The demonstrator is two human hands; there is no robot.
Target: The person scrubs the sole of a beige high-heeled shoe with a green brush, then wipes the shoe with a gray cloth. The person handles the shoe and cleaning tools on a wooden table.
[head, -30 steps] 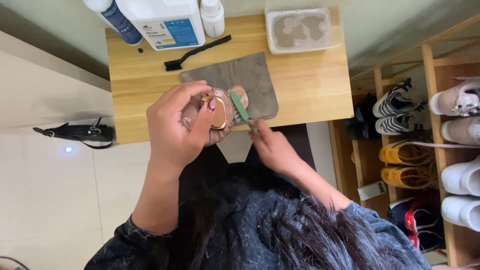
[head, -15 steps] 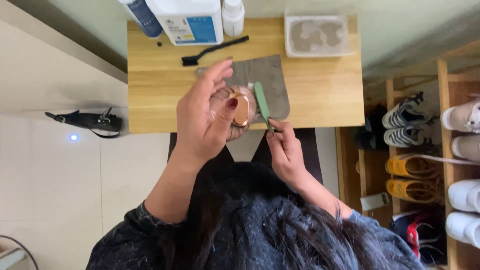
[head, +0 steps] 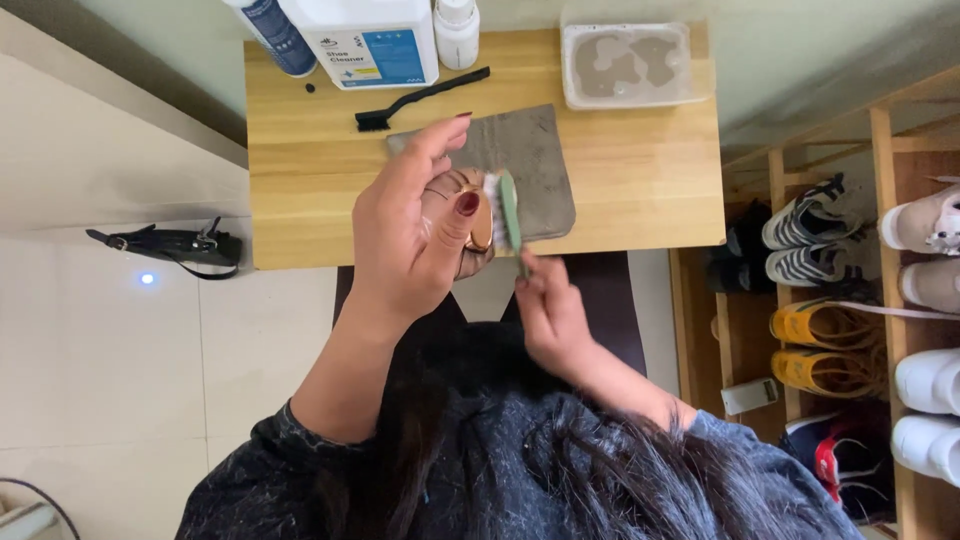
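Pale floor tiles and a low wooden table seen from overhead; dark hair and a speckled dark sleeve fill the near edge. Left hand raised over the table's near edge, palm toward the camera, fingers curled around a small tan shoe, thumb pressed on its side, index finger stretched up past it. Right hand lower, just off the table's near edge, fingers pinched together on the handle of a green brush; bristles lie against the shoe. Under both, a grey cloth flat on the tabletop, reaching toward the near edge. Beyond it, a black brush lying aslant. Far right corner: clear plastic tub holding murky, foamy water. Far left edge: white jug with blue label, a dark blue bottle, a small white bottle. Bare wood left and right of the cloth. Right of the table, wooden shelves of shoes; left, a black strap on the floor.
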